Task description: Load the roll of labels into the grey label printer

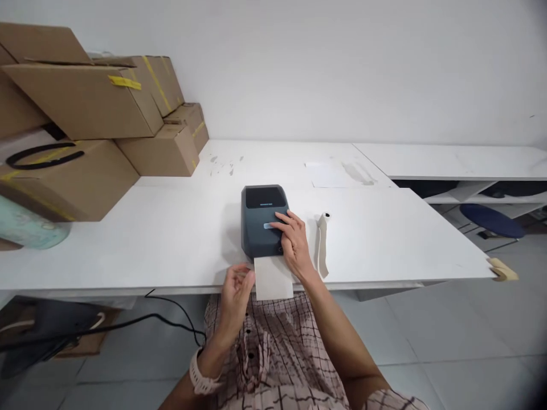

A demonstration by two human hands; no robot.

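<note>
A dark blue-grey label printer (256, 219) stands on the white table, with a light strip mark on its lid. My right hand (294, 242) lies over the lid's right side, fingers stretched out and spread. A blank pale paper sheet (273, 279) hangs out of the printer's front, past the table edge. Beside the sheet's left edge is my left hand (237, 290), its fingers loosely bent with nothing visible in them; whether the fingertips touch the paper is hard to see. Right of the printer, a small white roll (325, 216) trails a curled paper strip (322, 250).
Cardboard boxes (94, 102) are stacked at the left, with a black headband (43, 156) on one and a mint-green container (34, 228) in front. A white sheet (327, 175) lies at the back. Black cables (149, 318) run below the table; a blue stool (491, 221) stands right.
</note>
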